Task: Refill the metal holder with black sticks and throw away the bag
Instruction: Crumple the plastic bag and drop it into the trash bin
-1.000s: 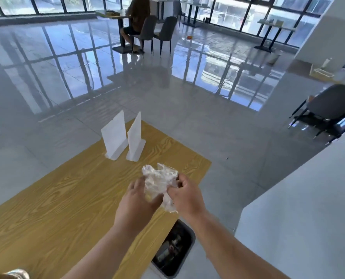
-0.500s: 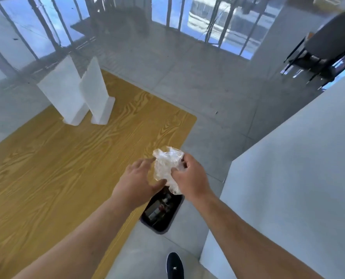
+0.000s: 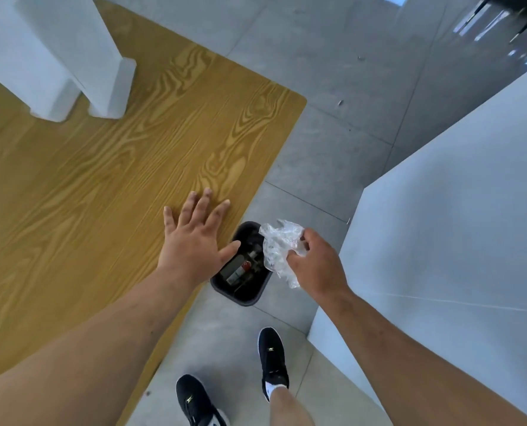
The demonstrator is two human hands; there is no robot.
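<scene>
Bag (image 3: 279, 249): crinkled clear plastic | right hand (image 3: 316, 265) pinching | above black bin (image 3: 240, 295)

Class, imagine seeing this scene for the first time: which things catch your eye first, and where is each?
The crumpled clear plastic bag stands out first, pinched in the right hand above the black bin on the floor. Next comes the left hand, spread open over the edge of the wooden table.

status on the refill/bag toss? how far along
Refill: cannot tell, the metal holder is out of view. In hand: right hand grips the crumpled bag above the black bin; left hand is open and empty. Left: drop the bag in.
</scene>
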